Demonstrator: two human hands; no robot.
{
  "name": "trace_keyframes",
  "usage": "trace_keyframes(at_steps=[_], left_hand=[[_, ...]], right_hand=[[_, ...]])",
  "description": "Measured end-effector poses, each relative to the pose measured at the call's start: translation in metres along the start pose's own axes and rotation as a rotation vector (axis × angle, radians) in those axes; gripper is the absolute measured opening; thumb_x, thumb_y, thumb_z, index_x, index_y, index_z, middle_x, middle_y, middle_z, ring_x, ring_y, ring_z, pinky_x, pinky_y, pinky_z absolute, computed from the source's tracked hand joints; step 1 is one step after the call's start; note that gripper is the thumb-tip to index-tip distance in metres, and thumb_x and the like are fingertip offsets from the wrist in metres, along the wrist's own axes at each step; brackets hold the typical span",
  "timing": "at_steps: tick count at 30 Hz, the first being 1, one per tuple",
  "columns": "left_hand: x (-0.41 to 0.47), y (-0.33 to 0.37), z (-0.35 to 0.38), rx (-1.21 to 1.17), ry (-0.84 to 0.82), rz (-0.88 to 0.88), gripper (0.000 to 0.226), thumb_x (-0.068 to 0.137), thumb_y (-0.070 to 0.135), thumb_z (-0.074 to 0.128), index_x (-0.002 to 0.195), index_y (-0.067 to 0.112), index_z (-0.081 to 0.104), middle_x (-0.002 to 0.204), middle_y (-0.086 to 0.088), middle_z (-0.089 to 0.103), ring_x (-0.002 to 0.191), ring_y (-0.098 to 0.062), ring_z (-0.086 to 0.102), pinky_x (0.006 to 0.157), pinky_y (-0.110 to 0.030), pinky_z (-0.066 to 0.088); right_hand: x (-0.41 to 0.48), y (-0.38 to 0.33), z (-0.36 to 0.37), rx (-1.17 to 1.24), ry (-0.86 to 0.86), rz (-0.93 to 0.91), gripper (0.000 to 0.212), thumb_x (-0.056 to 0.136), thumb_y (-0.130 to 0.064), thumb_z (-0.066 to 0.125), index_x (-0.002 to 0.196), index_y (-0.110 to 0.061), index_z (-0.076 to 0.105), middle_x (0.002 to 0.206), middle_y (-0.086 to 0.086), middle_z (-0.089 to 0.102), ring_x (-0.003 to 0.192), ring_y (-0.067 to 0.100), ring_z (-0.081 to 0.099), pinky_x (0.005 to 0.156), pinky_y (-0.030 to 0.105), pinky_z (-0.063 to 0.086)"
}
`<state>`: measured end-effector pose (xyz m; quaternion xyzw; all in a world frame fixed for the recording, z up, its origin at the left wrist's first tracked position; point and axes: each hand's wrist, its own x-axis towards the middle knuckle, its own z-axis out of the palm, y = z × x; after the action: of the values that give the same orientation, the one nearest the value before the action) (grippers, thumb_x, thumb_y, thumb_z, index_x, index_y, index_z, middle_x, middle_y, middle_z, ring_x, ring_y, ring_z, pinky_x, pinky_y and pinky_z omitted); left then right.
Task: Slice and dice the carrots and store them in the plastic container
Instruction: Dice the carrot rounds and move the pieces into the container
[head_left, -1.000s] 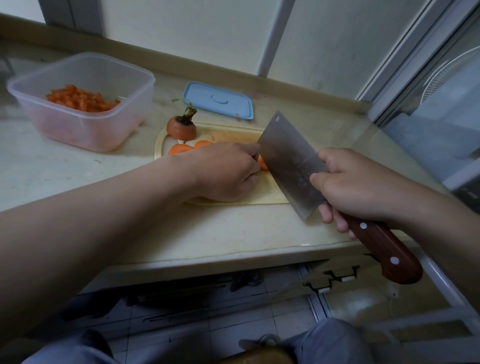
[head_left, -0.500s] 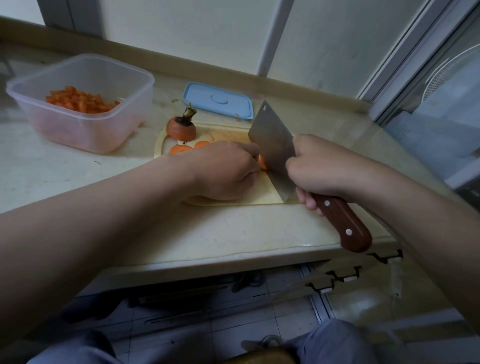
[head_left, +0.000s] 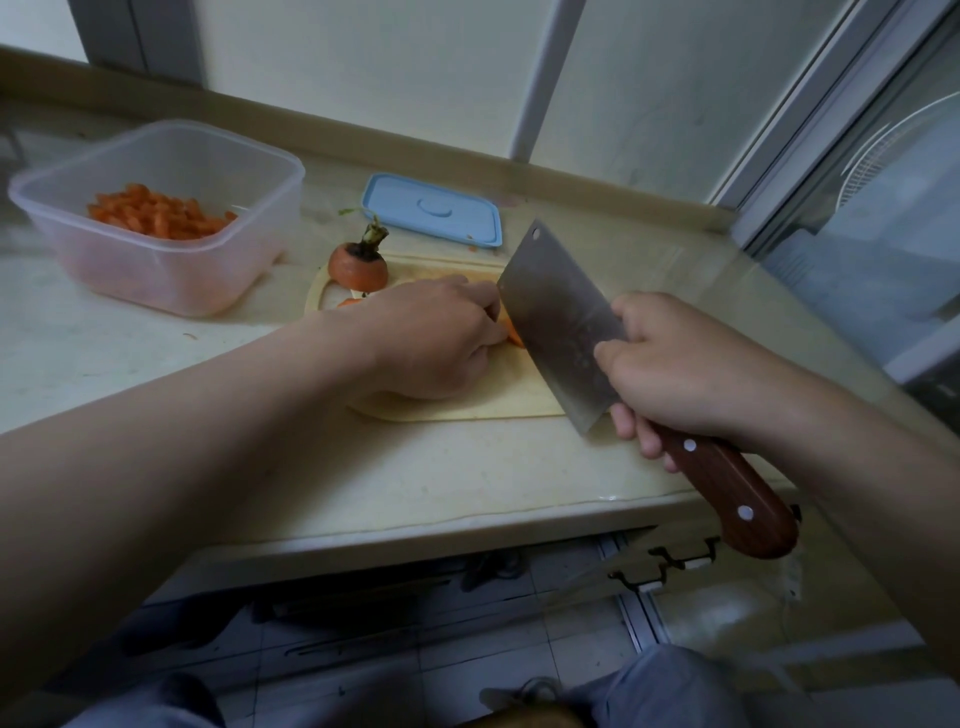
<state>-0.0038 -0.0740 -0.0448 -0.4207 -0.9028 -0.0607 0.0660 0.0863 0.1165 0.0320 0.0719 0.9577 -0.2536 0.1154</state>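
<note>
My left hand (head_left: 436, 338) lies curled over a carrot piece (head_left: 514, 332) on the pale cutting board (head_left: 467, 405), and only the orange tip of that piece shows by the fingertips. My right hand (head_left: 675, 374) grips the wooden handle of a steel cleaver (head_left: 561, 322), whose blade stands right beside my left fingertips at the carrot. A carrot top with its stem (head_left: 359, 264) sits at the board's far left corner. The clear plastic container (head_left: 161, 260) at the left holds diced carrot (head_left: 156, 213).
A blue lid (head_left: 434, 214) lies flat behind the board near the wall ledge. The counter's front edge (head_left: 467, 525) runs just below my right hand. A glass door with a fan behind it stands at the right. Floor tiles show below.
The cleaver swung in toward my left hand, then tilted back so its flat side faces me. My left hand stayed on the carrot.
</note>
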Motion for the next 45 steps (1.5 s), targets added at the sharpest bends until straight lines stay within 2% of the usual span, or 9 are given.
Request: trace_keyframes(at_steps=[10,14,18,25,33,36,40,42,45], left_hand=[[0.001,-0.001,0.003,-0.017,0.019,0.001,0.043,0.097,0.029,0.035,0.130,0.024,0.062,0.125,-0.002,0.052,0.113,-0.024,0.049,0.095,-0.043,0.046],[0.001,-0.001,0.002,0.008,0.006,-0.008,0.059,0.087,0.038,0.023,0.126,0.023,0.064,0.120,-0.004,0.053,0.109,-0.025,0.051,0.090,-0.043,0.047],[-0.001,0.001,0.001,0.034,0.020,-0.005,0.059,0.087,0.037,0.022,0.123,0.022,0.066,0.120,-0.003,0.054,0.107,-0.025,0.052,0.090,-0.042,0.047],[-0.001,-0.004,0.001,-0.019,0.121,-0.054,0.037,0.086,0.030,0.036,0.089,0.012,0.068,0.100,-0.003,0.060,0.084,-0.027,0.059,0.072,-0.041,0.050],[0.012,0.004,-0.023,-0.334,0.279,-0.348,0.025,0.095,0.016,0.056,0.118,0.015,0.067,0.111,0.003,0.062,0.096,-0.009,0.058,0.072,0.001,0.035],[0.027,0.011,-0.029,-0.628,0.351,-0.519,0.034,0.095,0.007,0.049,0.127,0.013,0.061,0.112,0.003,0.065,0.101,-0.010,0.064,0.088,-0.014,0.049],[0.049,0.029,-0.040,-1.738,0.587,-0.941,0.036,0.098,0.005,0.038,0.132,-0.005,0.047,0.113,-0.026,0.065,0.101,-0.036,0.068,0.088,-0.045,0.058],[0.050,0.038,-0.041,-2.109,0.467,-0.936,0.041,0.101,0.016,0.036,0.132,-0.010,0.044,0.123,-0.032,0.060,0.108,-0.043,0.064,0.085,-0.048,0.057],[0.046,0.044,-0.043,-2.293,0.308,-0.773,0.052,0.105,0.026,0.027,0.135,-0.011,0.047,0.132,-0.030,0.056,0.111,-0.039,0.062,0.084,-0.045,0.058]], right_hand=[[0.001,-0.012,0.007,-0.110,-0.089,0.044,0.018,0.101,-0.007,0.036,0.115,-0.001,0.045,0.073,0.039,0.066,0.049,0.034,0.057,0.046,0.038,0.053],[0.019,-0.022,0.009,-0.130,-0.065,0.048,0.007,0.100,-0.007,0.036,0.102,-0.007,0.042,0.060,0.030,0.063,0.047,0.032,0.056,0.048,0.043,0.055],[0.032,-0.015,0.003,0.030,-0.014,-0.003,0.020,0.096,-0.003,0.035,0.108,-0.011,0.049,0.061,0.024,0.063,0.039,0.025,0.054,0.045,0.034,0.051],[0.021,0.028,-0.024,0.429,-0.018,0.009,0.016,0.105,-0.007,0.043,0.106,-0.011,0.058,0.059,0.018,0.057,0.035,0.020,0.043,0.037,0.026,0.041],[0.030,0.068,-0.029,0.872,-0.146,0.018,0.019,0.106,-0.010,0.047,0.119,0.001,0.052,0.058,0.017,0.050,0.029,0.013,0.037,0.030,0.020,0.034],[0.036,0.072,-0.028,1.030,-0.211,-0.022,0.010,0.105,-0.010,0.045,0.104,-0.004,0.053,0.056,0.016,0.048,0.027,0.011,0.035,0.028,0.018,0.032],[0.043,0.070,-0.022,1.165,-0.278,-0.073,0.016,0.105,-0.009,0.043,0.090,-0.008,0.049,0.054,0.015,0.048,0.026,0.011,0.033,0.027,0.018,0.031],[0.044,0.067,-0.019,1.180,-0.304,-0.099,0.013,0.105,-0.010,0.043,0.093,-0.007,0.049,0.054,0.015,0.048,0.026,0.011,0.034,0.027,0.018,0.031],[0.045,0.067,-0.014,1.173,-0.312,-0.128,0.007,0.105,-0.009,0.043,0.104,-0.005,0.049,0.055,0.017,0.049,0.027,0.012,0.036,0.028,0.019,0.033]])
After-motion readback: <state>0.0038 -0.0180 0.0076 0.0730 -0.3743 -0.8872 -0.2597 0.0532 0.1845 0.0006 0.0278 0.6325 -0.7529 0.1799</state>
